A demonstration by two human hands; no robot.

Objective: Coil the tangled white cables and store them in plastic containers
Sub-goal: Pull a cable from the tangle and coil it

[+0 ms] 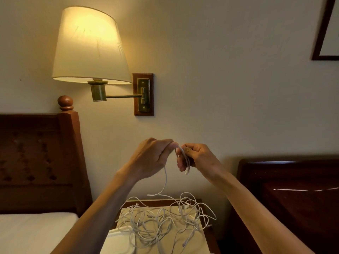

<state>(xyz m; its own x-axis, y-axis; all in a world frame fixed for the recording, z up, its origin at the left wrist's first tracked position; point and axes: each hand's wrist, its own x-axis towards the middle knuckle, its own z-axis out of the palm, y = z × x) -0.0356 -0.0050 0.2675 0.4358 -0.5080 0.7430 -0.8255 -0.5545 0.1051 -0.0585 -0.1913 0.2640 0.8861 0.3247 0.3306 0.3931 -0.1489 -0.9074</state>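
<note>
1. The task is at an early stage, as I judge it: one white cable is being wound, and the rest is not yet sorted.
2. The left hand is raised in front of the wall, its grip closed on the cable near the top, with the free length hanging from it down to the heap.
3. The right hand is just beside the left, its grip holding a small coil of a few turns looped round its fingers; a short end of it hangs below.
4. Most of the work remains: the tangled cables lie in a loose heap on the desk below the hands, between the bed and a dark wooden cabinet.
5. A pale plastic container shows at the near left of the heap; I cannot tell whether anything is stored in it.
6. No finished coil is visible anywhere on the desk.
</note>
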